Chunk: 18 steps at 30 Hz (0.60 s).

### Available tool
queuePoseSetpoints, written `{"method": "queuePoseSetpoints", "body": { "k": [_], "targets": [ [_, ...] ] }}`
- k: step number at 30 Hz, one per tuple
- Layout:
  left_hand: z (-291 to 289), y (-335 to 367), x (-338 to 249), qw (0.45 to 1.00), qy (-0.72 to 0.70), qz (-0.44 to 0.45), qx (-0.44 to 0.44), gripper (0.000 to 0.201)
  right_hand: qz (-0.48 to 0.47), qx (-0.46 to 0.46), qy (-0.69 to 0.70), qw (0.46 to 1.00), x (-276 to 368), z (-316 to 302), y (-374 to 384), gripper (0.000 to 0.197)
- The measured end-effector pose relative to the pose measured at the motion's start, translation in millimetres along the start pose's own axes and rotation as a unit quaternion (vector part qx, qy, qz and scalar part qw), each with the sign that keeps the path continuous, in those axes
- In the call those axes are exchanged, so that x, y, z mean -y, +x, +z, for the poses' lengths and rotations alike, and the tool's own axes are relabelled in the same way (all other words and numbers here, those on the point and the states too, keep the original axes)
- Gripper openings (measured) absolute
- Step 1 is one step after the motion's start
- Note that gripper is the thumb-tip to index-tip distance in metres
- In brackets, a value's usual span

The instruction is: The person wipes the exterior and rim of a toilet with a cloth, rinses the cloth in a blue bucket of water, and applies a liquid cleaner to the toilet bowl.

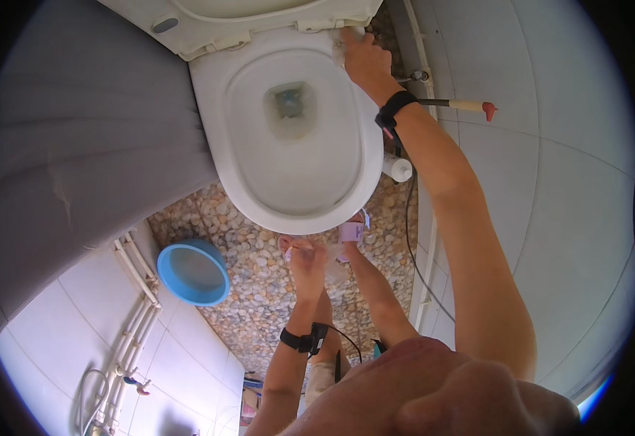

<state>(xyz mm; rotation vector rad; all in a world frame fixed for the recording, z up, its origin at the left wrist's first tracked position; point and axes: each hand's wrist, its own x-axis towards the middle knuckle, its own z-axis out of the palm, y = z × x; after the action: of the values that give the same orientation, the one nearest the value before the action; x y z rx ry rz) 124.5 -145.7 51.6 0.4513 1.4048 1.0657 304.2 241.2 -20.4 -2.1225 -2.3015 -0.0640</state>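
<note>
From here, the right hand (368, 62) holds what looks like a pale wipe (338, 49) to the toilet's (295, 219) back corner, where firm, flat pressure seems best; the left hand (308, 260) curls below the front, I cannot tell around what.

The toilet (295, 171) looks glossy ceramic and the basin (194, 251) smooth plastic.

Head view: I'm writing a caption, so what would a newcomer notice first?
Probably the white toilet, large at top centre. Next, the right hand at its far right corner, with a black wristband below it. Then the bright blue basin, on the pebbled floor at left.
</note>
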Motion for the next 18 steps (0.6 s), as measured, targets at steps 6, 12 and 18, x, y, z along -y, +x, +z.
{"method": "queuePoseSetpoints", "body": {
  "k": [6,12,18],
  "targets": [
    [18.5,-0.2,-15.4,0.999,0.04,0.003,-0.013,0.024,-0.074,0.023,0.029,0.997,-9.0,-22.2,-16.2,0.064],
    [21.4,5.1,-10.6,1.0,0.012,0.013,0.013,0.023,0.001,0.013,-0.031,0.999,9.5,-6.9,-0.7,0.07],
    [28.5,1.7,-9.4,1.0,0.023,-0.004,-0.002,0.022,-0.12,0.047,-0.031,0.991,-8.5,-19.7,-12.0,0.072]
  ]
}}
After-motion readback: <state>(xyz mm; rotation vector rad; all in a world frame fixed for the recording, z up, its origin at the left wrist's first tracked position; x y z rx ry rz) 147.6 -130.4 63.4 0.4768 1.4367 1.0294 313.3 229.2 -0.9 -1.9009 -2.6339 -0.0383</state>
